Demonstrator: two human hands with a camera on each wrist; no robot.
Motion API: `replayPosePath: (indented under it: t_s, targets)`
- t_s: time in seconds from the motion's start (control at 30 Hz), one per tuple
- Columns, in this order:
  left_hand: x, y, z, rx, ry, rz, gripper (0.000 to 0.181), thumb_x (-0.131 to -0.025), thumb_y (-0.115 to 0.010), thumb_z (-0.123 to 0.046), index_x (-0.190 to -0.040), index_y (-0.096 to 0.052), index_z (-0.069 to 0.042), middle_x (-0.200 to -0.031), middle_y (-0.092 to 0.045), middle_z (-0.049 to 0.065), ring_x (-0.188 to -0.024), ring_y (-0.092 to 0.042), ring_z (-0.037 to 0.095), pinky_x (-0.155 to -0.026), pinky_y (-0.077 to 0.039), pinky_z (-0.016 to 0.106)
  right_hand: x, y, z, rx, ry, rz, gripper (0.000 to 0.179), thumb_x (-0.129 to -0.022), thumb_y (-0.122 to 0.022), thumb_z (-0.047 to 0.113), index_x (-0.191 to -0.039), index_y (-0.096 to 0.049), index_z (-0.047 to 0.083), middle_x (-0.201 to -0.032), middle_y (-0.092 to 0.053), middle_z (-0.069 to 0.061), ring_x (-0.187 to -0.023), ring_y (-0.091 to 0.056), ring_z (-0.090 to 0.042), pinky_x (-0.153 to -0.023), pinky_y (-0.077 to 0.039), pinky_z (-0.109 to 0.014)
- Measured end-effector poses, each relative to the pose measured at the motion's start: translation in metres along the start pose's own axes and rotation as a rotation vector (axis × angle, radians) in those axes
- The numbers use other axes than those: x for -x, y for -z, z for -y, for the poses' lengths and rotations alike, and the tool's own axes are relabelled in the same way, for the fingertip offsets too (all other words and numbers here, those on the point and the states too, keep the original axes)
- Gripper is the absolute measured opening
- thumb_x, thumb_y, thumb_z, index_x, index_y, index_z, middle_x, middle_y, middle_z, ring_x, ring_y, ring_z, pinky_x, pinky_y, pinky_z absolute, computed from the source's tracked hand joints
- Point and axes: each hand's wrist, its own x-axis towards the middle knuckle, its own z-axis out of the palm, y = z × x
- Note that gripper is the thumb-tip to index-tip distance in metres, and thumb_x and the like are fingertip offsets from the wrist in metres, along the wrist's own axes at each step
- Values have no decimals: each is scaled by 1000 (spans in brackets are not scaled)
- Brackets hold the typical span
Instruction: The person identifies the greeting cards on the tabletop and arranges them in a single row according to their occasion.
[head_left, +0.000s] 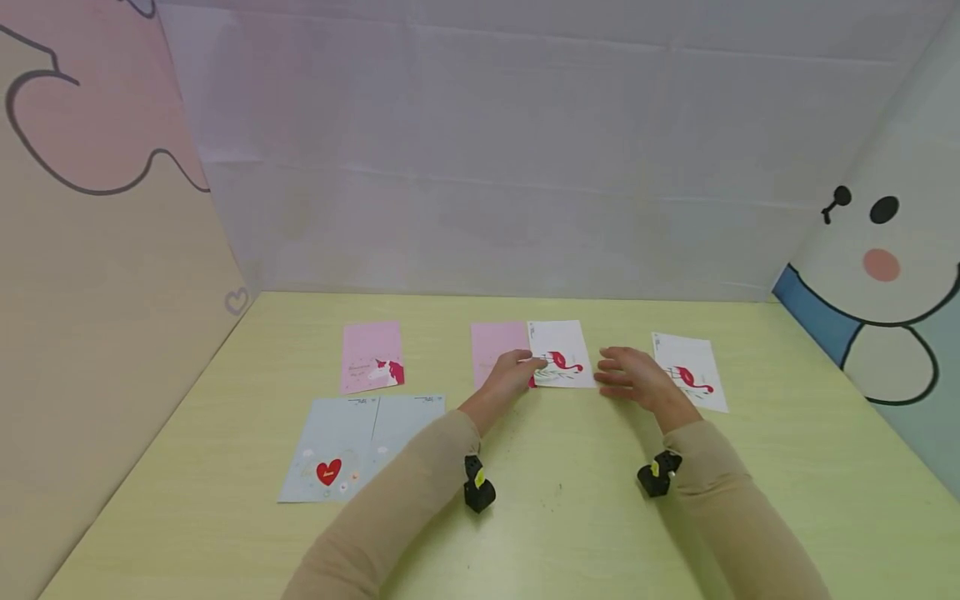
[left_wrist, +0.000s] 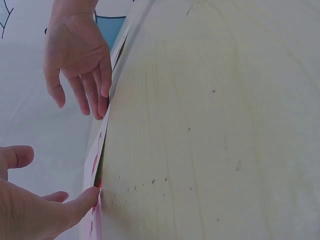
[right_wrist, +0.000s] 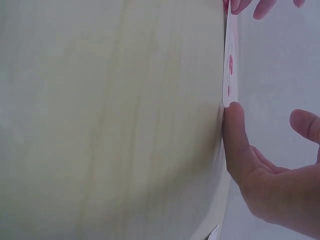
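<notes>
My left hand (head_left: 507, 377) touches the left part of a white flamingo card (head_left: 564, 333), its fingers fairly straight. This card overlaps a pink card (head_left: 495, 340) on its left. In the left wrist view, the fingertips of the left hand (left_wrist: 40, 210) lie on the card and the thumb stands apart. My right hand (head_left: 633, 379) is at the white card's right side, palm turned inward. The right wrist view puts a fingertip of the right hand (right_wrist: 270, 185) right at the card's end, thumb raised away. Another white flamingo card (head_left: 693, 354) lies partly behind the right hand.
A pink unicorn card (head_left: 367, 342) lies at the back left. In front of it a pale blue folded card (head_left: 330, 425) with a red heart lies spread out, partly covered by the left sleeve (head_left: 412, 475). A white sheet (head_left: 525, 167) hangs behind the table (head_left: 562, 533).
</notes>
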Motion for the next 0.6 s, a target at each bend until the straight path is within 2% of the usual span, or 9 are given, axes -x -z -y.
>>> replayPosePath:
  t_s: [0.2, 0.37, 0.47, 0.6]
  targets:
    - [-4, 0, 2, 26, -20, -25, 46, -86, -55, -19, -123, -45, 6, -118, -51, 15, -100, -49, 21, -85, -42, 34, -3, 0, -1, 1, -9, -17, 57, -93, -40, 21, -137, -14, -6, -133, -26, -28, -112, -43, -33, -84, -44, -35]
    - [-9, 0, 5, 109, -23, -54, 43, -84, -56, -9, -122, -45, 8, -104, -58, 16, -84, -56, 18, -72, -48, 28, -4, -2, -2, -3, -13, -20, 57, -92, -41, 21, -136, -17, -6, -132, -27, -27, -107, -48, -29, -81, -46, -33]
    - [-12, -1, 5, 102, -24, -78, 43, -82, -58, -8, -121, -47, 7, -97, -60, 13, -75, -55, 13, -66, -46, 23, -4, -3, -2, -4, -9, -22, 56, -92, -41, 20, -135, -17, -7, -132, -28, -27, -107, -48, -30, -80, -46, -32]
    - [-16, -5, 5, 109, -51, -101, 40, -79, -59, -3, -116, -51, 9, -88, -63, 13, -68, -55, 12, -61, -46, 23, -3, -5, -2, -3, -3, -19, 55, -93, -41, 18, -135, -18, -8, -132, -27, -28, -108, -46, -31, -80, -46, -31]
